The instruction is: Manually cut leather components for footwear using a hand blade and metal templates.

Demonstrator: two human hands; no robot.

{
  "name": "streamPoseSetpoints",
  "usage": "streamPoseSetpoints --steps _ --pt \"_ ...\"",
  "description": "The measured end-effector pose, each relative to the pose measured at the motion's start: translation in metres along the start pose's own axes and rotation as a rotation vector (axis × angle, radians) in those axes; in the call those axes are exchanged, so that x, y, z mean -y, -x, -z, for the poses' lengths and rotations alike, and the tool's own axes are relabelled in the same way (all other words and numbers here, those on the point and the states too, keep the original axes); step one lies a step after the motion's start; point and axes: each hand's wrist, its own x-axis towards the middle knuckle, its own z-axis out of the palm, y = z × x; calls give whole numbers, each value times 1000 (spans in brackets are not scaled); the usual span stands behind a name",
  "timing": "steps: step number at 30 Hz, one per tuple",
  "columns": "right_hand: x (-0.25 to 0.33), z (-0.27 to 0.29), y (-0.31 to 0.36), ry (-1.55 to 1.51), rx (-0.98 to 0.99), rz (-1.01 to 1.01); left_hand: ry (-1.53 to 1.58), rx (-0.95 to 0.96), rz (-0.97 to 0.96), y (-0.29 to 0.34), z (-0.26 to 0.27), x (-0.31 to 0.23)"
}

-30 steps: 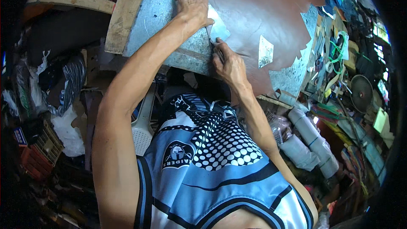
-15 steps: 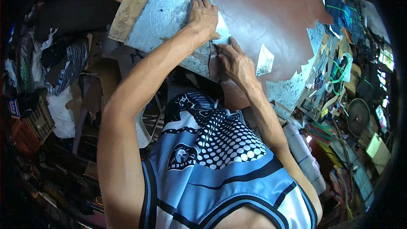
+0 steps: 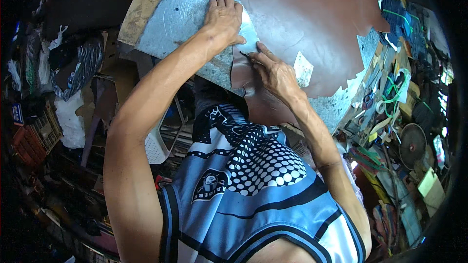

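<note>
A large sheet of brown leather (image 3: 312, 19) lies over a grey metal-topped table. On its left edge rests a pale, shiny template piece (image 3: 247, 28). My left hand (image 3: 223, 19) lies flat on this piece, fingers stretched toward the far end and thumb out to the right. My right hand (image 3: 277, 74) is closed around a slim dark tool (image 3: 247, 55), whose tip is at the leather near the template's near end. Most of the tool is hidden by the fingers, so its kind is unclear. A leather flap (image 3: 265, 104) hangs over the table's near edge.
Bare grey tabletop (image 3: 180, 14) shows left of the leather, with a wooden edge board (image 3: 141, 7) beyond it. An angular cutout (image 3: 303, 69) shows in the leather. Scraps and tools crowd the right; a white plastic chair (image 3: 158, 146) and crates (image 3: 44, 134) stand lower left.
The view has shifted slightly, so table and leather appear a little farther left. Both hands stay at the template; the right hand, with the tool, has moved only slightly.
</note>
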Motion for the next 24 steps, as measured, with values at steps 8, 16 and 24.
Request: streamPoseSetpoints --steps 8,16,24 --pt "-14 18 -9 104 112 153 32 12 11 3 3 -1" --pt "-33 39 -36 272 216 380 10 1 28 5 3 -3" --pt "-35 53 -62 327 308 481 20 105 77 3 10 -6"
